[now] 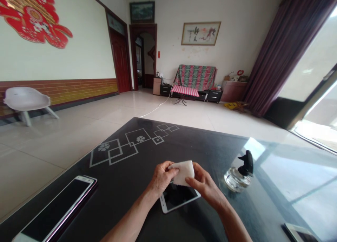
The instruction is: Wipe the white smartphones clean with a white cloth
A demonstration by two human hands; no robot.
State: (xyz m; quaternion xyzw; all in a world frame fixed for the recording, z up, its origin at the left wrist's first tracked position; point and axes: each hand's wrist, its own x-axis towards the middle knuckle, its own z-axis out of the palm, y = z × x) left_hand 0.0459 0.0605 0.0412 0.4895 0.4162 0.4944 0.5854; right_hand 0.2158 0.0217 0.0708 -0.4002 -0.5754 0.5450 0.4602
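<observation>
A folded white tissue or cloth is held between both my hands, above a white-framed phone that lies on the dark table. My left hand pinches its left edge, thumb on the near face. On the right side, my right hand grips it with the thumb in front and the fingers behind. The tissue covers the far part of the phone. To the right of my right hand stands a clear spray bottle with a black trigger head.
The glossy black table has a grey square-and-flower pattern. A larger white phone lies at left, and another device at the lower right corner. A white chair stands on the tiled floor. A striped folding table is farther back.
</observation>
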